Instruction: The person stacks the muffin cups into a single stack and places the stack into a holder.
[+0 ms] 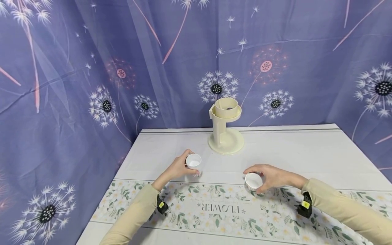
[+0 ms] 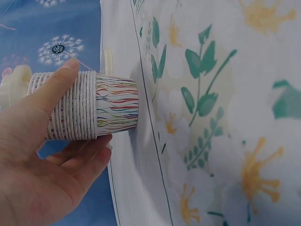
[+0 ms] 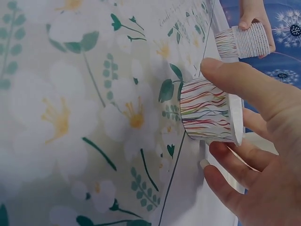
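My left hand grips a stack of paper cups, white with thin colourful wavy lines, thumb on one side and fingers on the other. The stack stands upright, its bottom close to the tabletop, with many rims nested at the top. To the right, my right hand holds a single paper cup of the same pattern between thumb and fingers, mouth up, at the edge of the flower-print band. A cream plastic stand with a round base and a ring-shaped holder on top is behind, between both hands.
The table's white cover carries a flower-print band with the word FLOWER. Purple dandelion-print curtains hang behind and to the left of the table. Small black wrist cameras sit under both beige sleeves.
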A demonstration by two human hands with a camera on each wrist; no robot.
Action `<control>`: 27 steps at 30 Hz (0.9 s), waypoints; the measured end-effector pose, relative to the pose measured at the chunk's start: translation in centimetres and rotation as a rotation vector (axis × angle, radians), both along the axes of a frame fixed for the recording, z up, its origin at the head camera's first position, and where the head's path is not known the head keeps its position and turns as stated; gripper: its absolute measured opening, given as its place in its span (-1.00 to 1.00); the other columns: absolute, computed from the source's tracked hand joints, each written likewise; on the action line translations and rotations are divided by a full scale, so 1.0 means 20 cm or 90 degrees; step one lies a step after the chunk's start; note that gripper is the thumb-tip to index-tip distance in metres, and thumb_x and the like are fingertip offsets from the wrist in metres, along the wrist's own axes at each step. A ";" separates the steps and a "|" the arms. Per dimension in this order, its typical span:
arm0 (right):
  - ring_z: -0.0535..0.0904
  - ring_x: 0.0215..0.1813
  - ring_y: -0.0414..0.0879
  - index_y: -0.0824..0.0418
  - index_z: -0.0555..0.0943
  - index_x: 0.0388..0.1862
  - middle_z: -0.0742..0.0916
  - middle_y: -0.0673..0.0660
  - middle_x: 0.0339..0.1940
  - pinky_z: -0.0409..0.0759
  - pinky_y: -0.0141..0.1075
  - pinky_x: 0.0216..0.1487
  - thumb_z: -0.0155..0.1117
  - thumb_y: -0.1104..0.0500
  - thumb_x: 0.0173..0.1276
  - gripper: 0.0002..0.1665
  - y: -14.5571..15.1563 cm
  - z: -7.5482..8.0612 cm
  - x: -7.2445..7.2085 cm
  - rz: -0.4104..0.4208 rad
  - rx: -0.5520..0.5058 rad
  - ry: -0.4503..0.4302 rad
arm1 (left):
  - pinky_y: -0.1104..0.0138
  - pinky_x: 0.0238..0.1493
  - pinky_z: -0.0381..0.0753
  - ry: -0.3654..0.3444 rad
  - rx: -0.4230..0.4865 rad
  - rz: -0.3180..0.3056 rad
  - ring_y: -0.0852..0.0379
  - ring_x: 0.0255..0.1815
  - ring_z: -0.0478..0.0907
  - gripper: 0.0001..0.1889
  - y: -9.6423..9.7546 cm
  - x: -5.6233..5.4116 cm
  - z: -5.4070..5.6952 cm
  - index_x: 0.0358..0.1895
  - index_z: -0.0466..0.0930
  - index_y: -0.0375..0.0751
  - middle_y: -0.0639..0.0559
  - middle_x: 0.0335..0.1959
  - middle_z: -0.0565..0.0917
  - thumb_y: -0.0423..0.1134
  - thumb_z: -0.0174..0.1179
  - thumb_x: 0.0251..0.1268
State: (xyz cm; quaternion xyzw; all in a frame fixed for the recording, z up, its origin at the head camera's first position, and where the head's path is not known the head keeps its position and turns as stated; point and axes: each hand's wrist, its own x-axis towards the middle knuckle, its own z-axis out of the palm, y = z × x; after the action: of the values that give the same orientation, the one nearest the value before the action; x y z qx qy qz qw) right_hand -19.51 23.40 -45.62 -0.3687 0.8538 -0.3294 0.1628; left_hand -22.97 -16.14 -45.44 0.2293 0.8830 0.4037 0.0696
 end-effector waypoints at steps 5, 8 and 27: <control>0.52 0.10 -0.06 0.20 0.49 0.26 0.62 0.10 0.14 0.53 -0.30 -0.09 0.58 0.02 0.01 -0.17 -0.01 -0.01 0.00 -0.008 0.004 -0.004 | 0.22 -0.01 0.62 -0.006 -0.002 0.003 0.02 0.04 0.60 -0.37 0.00 0.01 0.00 0.10 0.35 0.00 -0.07 0.05 0.61 -0.18 0.51 -0.03; 0.52 0.13 -0.04 0.19 0.49 0.26 0.62 0.10 0.16 0.53 -0.26 -0.09 0.57 0.01 0.01 -0.18 -0.01 0.00 0.00 -0.018 0.012 0.004 | 0.21 -0.01 0.62 -0.004 -0.001 0.002 0.01 0.04 0.59 -0.37 0.00 0.01 0.00 0.10 0.34 -0.03 -0.08 0.05 0.61 -0.19 0.52 -0.03; 0.57 0.05 -0.05 0.27 0.47 0.28 0.63 0.15 0.17 0.57 -0.27 -0.14 0.37 0.04 0.27 -0.35 -0.10 0.03 -0.03 -0.016 -0.023 0.077 | 0.23 -0.03 0.63 0.001 0.003 -0.008 0.03 0.04 0.59 -0.37 -0.01 -0.01 -0.01 0.12 0.34 -0.01 -0.07 0.05 0.60 -0.15 0.50 -0.01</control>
State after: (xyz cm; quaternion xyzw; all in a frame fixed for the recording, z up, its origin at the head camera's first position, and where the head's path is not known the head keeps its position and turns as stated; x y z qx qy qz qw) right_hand -20.04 21.39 -45.03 -0.3802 0.8606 -0.3238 0.0998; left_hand -23.08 -16.29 -45.55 0.2350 0.8805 0.4056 0.0709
